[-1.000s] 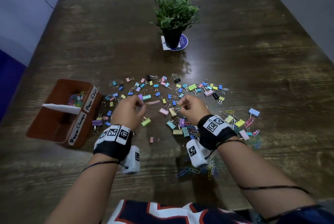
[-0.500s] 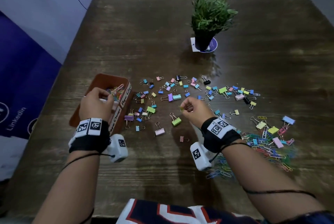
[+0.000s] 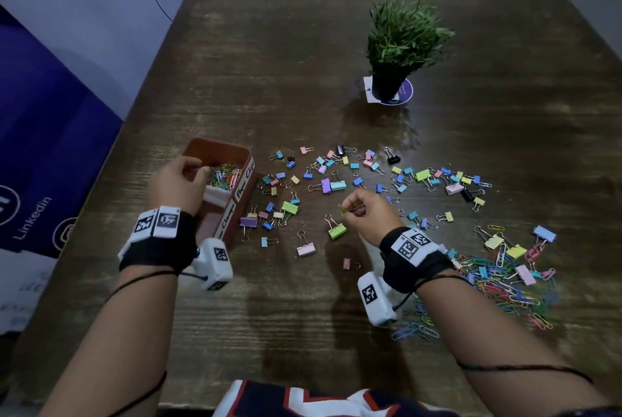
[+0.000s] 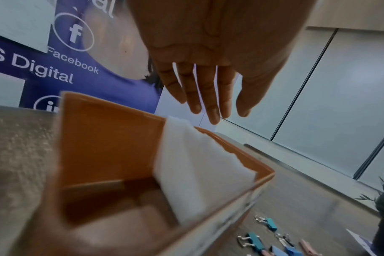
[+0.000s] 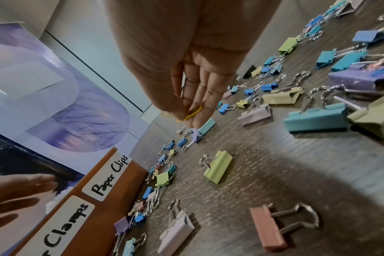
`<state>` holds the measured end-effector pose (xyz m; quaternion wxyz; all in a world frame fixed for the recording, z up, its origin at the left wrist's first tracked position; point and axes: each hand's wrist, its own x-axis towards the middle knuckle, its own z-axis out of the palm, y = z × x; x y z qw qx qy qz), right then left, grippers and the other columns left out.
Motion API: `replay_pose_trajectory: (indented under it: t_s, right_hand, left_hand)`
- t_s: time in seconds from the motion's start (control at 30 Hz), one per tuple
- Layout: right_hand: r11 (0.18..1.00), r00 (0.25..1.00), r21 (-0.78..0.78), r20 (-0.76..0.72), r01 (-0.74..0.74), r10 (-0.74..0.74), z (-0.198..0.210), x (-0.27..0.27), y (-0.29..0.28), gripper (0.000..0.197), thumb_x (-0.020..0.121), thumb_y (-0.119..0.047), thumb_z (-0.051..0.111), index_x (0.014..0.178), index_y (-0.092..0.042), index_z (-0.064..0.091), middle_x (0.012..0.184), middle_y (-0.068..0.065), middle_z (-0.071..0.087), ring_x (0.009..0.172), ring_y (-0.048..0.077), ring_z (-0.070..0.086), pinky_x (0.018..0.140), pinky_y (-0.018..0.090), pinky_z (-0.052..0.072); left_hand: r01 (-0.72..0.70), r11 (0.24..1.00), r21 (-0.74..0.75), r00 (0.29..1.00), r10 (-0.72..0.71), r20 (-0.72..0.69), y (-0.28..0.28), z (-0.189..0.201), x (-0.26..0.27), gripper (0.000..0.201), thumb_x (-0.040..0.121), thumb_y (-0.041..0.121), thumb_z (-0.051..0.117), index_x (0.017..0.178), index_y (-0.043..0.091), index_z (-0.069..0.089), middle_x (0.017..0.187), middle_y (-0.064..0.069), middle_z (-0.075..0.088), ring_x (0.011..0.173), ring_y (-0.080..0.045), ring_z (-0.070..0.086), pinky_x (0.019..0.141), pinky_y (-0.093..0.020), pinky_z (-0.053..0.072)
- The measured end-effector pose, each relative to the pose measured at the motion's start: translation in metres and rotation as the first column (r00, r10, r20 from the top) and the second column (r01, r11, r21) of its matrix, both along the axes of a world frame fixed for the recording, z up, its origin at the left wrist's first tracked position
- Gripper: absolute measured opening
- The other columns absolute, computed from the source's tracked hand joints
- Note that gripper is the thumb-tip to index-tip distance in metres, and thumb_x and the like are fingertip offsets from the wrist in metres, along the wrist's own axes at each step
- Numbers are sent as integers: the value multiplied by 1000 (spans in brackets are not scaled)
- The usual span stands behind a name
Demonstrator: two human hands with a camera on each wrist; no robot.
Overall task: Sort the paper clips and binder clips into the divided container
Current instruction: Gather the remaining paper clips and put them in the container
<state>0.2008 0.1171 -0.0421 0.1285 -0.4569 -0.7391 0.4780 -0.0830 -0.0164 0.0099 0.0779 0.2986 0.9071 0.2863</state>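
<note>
Near the left edge of the dark wooden bench (image 3: pixel 269 46) stood the orange plastic divided container (image 3: pixel 247 196), its side carrying white labels reading "Paper Clips" and "Clamps". A white paper divider (image 4: pixel 193 166) split it in two; the far compartment held a heap of coloured wire paper clips (image 3: pixel 223 176), while the near one looked bare in the left wrist view. The left hand (image 3: pixel 178 182) hovered over the container, its fingers (image 4: pixel 213 97) relaxed and nearly straight above the divider, holding nothing. The right hand (image 3: pixel 368 214) was raised over the middle of the bench, pinching a yellow paper clip (image 5: pixel 192 112) between thumb and fingertips. Just below that hand lay a light-green binder clip (image 3: pixel 336 229) and, nearer the front edge, a pink binder clip (image 3: pixel 305 246). Many small pastel binder clips (image 3: pixel 404 177) were scattered across the middle of the bench from the container toward the right edge. A loose pile of coloured paper clips (image 3: pixel 498 285) lay toward the front right corner. A small green potted plant (image 3: pixel 400 43) in a black pot stood toward the far edge on a round coaster.
</note>
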Motion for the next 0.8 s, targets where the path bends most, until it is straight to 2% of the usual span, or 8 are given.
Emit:
replay_pose_trajectory:
  t_s: [0.07,0.17,0.27,0.37,0.5,0.6,0.73,0.8]
  right_hand:
    - [1000,1000,-4,8,-4,4,-1,-4,-1,29,83,0,64,75,-26,53,78,-6,58,70,8,54,66,18,44]
    - [1000,1000,11,12,0,-1,-1,-18,-3,30,83,0,64,73,-26,53,80,-3,59,73,11,54,64,14,45]
    - [1000,1000,-3,-9,-14,14,3,-41,-8,24,83,-1,64,76,-22,56,79,-5,58,73,11,54,68,17,46]
    - [999,998,-10,-43,-43,43,9,-70,-18,23,84,1,64,79,-21,58,83,-2,61,76,12,55,68,12,46]
    - [998,990,-49,-136,-47,40,21,-115,-28,31,82,5,64,74,-24,56,81,1,61,78,17,56,78,31,52]
    - [999,982,-18,-185,-46,42,28,-151,-32,30,82,3,65,74,-25,57,79,0,62,78,25,61,77,34,55]
    - [998,973,62,-229,-2,16,33,-197,-40,23,82,1,65,79,-20,59,74,-7,59,71,9,55,75,28,54]
    - [993,973,114,-232,40,-12,32,-215,-44,18,83,0,64,83,-17,62,75,-8,60,71,7,55,75,26,52]
  left_hand:
    - [-1,998,-67,999,-2,-45,-15,-3,-7,31,91,36,57,116,20,64,114,-10,64,113,-31,52,93,-45,45]
    - [-40,978,-203,996,22,-91,-34,-12,-14,41,93,40,51,128,18,54,129,-14,53,121,-36,42,99,-49,36]
    - [-16,988,-157,993,-2,-114,-47,-25,-15,48,95,39,50,136,15,46,137,-17,46,125,-38,38,104,-48,30]
    - [25,995,-99,991,-38,-130,-54,-41,-17,52,96,40,48,141,15,40,144,-13,41,130,-34,35,106,-49,30]
    - [58,993,-107,977,-79,-198,-57,-59,-15,57,98,43,43,146,14,33,151,-8,36,138,-27,33,111,-47,27]
    - [49,994,-94,976,-67,-206,-58,-63,-17,57,98,44,39,147,16,31,153,-5,34,139,-24,32,110,-45,25]
    - [47,995,-83,978,-63,-201,-59,-65,-19,57,98,43,42,148,17,31,153,-3,34,139,-23,34,111,-44,24]
    - [48,995,-85,978,-64,-200,-59,-67,-19,56,98,43,41,147,18,31,153,-2,34,138,-22,34,112,-44,25]
